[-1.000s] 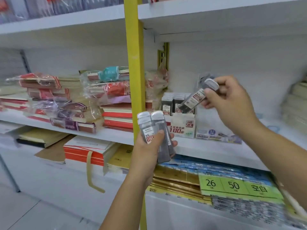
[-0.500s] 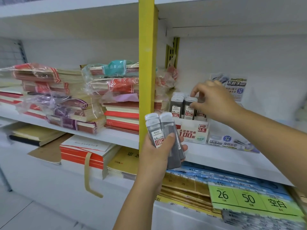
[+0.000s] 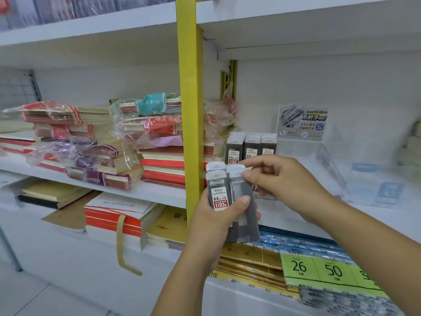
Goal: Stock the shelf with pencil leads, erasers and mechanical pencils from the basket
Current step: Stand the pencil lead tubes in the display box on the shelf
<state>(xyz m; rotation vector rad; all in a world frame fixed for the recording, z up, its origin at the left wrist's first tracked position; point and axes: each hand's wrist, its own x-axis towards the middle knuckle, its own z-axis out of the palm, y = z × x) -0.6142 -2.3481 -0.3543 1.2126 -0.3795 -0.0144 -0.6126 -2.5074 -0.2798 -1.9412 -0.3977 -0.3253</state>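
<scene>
A bunch of lead cases (image 3: 219,193) — grey, white-capped, red-labelled — was gripped by the left hand (image 3: 213,224) before the shelf (image 3: 150,194) front edge; one cap was pinched by the right hand (image 3: 281,182).

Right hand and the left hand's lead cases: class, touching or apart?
Touching. Head view: the right hand pinches the top of the lead cases gripped by the left hand.

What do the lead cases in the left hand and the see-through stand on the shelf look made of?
Lead cases: likely hard plastic, smoky translucent bodies with thin leads showing through, paler caps, printed labels. See-through stand: probably clear acrylic or similar rigid plastic, glossy; the shelf shows through its walls, edges catch light.
</scene>
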